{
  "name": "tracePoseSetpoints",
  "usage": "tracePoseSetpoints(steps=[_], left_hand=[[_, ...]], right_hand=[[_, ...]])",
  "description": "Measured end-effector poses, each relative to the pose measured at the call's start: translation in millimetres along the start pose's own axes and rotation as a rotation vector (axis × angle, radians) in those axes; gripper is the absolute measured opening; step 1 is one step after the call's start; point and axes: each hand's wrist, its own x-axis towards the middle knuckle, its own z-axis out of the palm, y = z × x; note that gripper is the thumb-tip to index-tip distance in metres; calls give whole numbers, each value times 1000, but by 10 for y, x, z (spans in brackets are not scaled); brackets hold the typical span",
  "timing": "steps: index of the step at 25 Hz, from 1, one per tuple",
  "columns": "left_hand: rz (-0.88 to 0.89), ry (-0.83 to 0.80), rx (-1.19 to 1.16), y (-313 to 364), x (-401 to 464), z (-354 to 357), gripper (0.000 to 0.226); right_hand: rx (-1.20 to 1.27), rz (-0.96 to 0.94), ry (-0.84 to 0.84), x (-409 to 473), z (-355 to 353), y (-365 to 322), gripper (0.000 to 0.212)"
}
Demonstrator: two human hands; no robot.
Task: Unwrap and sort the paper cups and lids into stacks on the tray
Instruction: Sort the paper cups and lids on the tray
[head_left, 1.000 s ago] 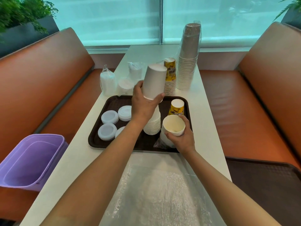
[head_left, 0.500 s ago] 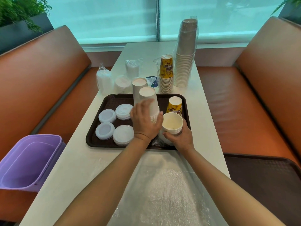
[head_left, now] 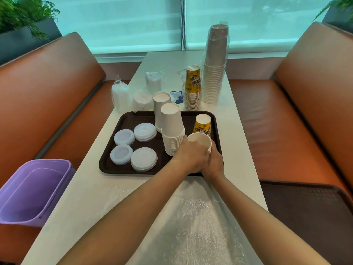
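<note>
A dark brown tray (head_left: 112, 166) holds several piles of white lids (head_left: 143, 159) on its left. Two upside-down stacks of white cups (head_left: 172, 129) stand in its middle, with a yellow printed cup (head_left: 202, 124) to the right. At the tray's near right corner lies a stack of white cups (head_left: 200, 141), open mouth facing me. My left hand (head_left: 191, 155) wraps round its left side and my right hand (head_left: 214, 162) holds its right side. The lower part of that stack is hidden by my hands.
Behind the tray stand wrapped lid packs (head_left: 120, 94), a yellow cup stack (head_left: 193, 88) and a tall wrapped cup stack (head_left: 214, 64). Clear plastic wrap (head_left: 193, 226) lies near me on the white table. A purple bin (head_left: 32, 190) sits left, a second tray (head_left: 309, 213) right.
My left hand set the white cups upside down on the tray's stack, let go, then moved right onto the stack that my right hand holds.
</note>
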Motion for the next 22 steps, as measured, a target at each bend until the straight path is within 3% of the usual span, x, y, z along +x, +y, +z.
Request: tracePoseSetpoints(steps=[4, 7, 9, 14, 19, 22], left_hand=[[-16, 74, 22, 31, 1, -155, 31], [61, 72, 40, 41, 54, -242, 70], [101, 39, 234, 54, 115, -301, 91], [88, 35, 447, 93, 165, -446, 49], [123, -7, 770, 190, 210, -387, 60], [89, -94, 819, 270, 235, -386, 51]], right_hand=[[33, 50, 0, -29, 4, -35, 58], [79, 19, -9, -32, 5, -43, 71], [64, 4, -19, -28, -4, -45, 82], [59, 38, -11, -42, -12, -70, 92], [53, 4, -24, -45, -34, -112, 95], [67, 2, -31, -48, -59, -133, 100]])
